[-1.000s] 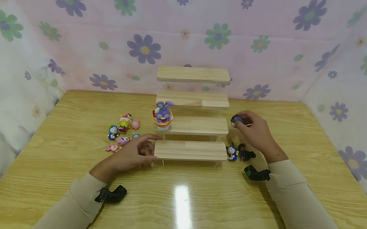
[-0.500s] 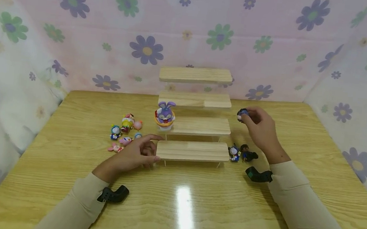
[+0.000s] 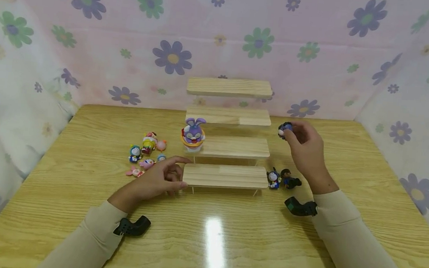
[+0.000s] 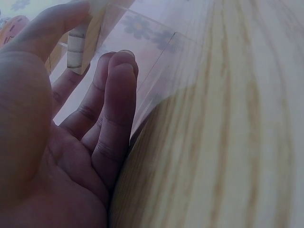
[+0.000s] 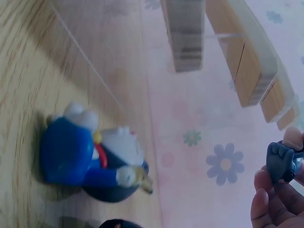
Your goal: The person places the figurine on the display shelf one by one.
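Note:
A wooden tiered display stand with clear supports stands mid-table. My left hand holds the left end of its lowest board, thumb at the front corner and forefinger at the back; the left wrist view shows the other fingers curled against the board. To the right of the stand, my right hand pinches a small dark-blue figurine in the air, partly hidden by the fingers. A purple rabbit figurine sits at the left end of the second board from the bottom.
By the stand's lower right end are a blue-and-white cat figurine and a dark figurine. Several colourful figurines, including a yellow one and a blue one, lie left of the stand. A flowered cloth hangs behind the table.
My right hand has risen slightly and moved a little away to the right with the dark-blue figurine, which has turned in the fingers. My left hand stays at the stand.

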The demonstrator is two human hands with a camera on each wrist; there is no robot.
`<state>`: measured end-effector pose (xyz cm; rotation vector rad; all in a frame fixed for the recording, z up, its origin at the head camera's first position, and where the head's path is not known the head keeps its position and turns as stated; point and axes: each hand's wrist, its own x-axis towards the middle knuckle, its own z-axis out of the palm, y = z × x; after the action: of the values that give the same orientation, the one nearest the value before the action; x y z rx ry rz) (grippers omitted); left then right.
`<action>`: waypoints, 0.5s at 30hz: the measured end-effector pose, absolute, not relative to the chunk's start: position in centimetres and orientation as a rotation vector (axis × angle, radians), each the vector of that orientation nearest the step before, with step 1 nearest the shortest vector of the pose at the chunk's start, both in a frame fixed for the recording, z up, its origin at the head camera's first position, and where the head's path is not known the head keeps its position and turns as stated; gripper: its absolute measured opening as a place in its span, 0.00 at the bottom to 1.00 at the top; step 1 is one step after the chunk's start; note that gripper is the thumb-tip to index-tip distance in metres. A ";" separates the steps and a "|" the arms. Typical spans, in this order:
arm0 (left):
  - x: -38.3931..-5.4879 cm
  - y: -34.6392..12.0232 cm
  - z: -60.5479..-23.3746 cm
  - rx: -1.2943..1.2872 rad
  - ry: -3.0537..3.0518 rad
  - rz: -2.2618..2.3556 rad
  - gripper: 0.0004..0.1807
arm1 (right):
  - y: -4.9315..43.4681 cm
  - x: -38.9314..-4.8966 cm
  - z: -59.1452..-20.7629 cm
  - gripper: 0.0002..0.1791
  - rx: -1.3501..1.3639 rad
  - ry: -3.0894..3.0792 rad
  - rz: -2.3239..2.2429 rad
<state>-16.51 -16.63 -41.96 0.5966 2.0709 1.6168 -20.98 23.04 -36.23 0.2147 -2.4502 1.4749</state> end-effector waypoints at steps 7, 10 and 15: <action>-16.5 -16.6 -41.8 0.586 2.072 1.617 0.34 | 22.2 -20.4 -35.4 0.20 0.229 -2.367 1.499; -16.5 -16.6 -41.8 0.579 2.071 1.614 0.34 | 21.8 -20.1 -35.1 0.20 0.248 -2.367 1.463; -16.5 -16.6 -41.9 0.568 2.060 1.617 0.35 | 21.3 -19.6 -34.7 0.20 0.286 -2.340 1.449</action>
<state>-16.47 -16.61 -41.89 0.5684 2.0600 1.6170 -19.63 21.27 -34.67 0.2860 -2.3398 1.4490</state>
